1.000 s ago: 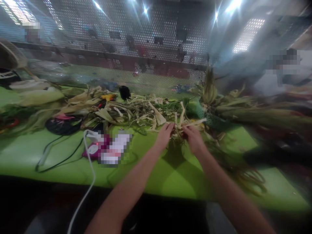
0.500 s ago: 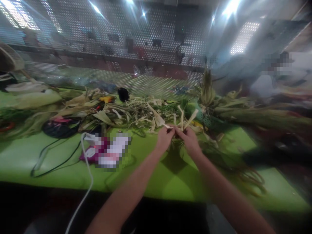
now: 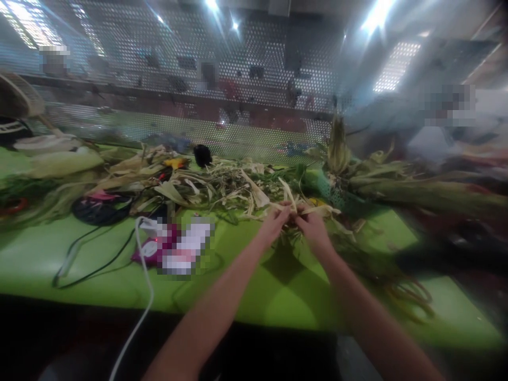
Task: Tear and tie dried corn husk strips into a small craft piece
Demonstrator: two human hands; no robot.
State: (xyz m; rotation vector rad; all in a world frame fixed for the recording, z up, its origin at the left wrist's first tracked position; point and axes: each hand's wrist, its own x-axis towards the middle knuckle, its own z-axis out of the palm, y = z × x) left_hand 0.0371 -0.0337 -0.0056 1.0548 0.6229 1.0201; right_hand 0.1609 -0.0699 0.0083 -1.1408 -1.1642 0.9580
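Pale strips of what looks like dried corn husk (image 3: 288, 191) stick out from between my two hands. My left hand (image 3: 274, 221) pinches the strips from the left, its fingers curled. Close against it, my right hand (image 3: 311, 224) grips the same strips, with one end pointing out to the right. The fingertips meet and hide where the strips cross. Both hands are above the green table (image 3: 246, 270). Just beyond them lies a loose heap of dry husks (image 3: 234, 182).
A purple device (image 3: 148, 254) with a white cable (image 3: 147, 296) and a blurred-out flat item (image 3: 188, 248) lie at left. A black round item (image 3: 101, 209) sits farther left. A green basket (image 3: 337, 193) and long leafy stalks (image 3: 420, 190) are at right. A person (image 3: 432, 143) is beyond.
The husk strips that stood upright by my right hand now lie over to the right. One strip still points up between the hands. My fingers have shifted slightly.
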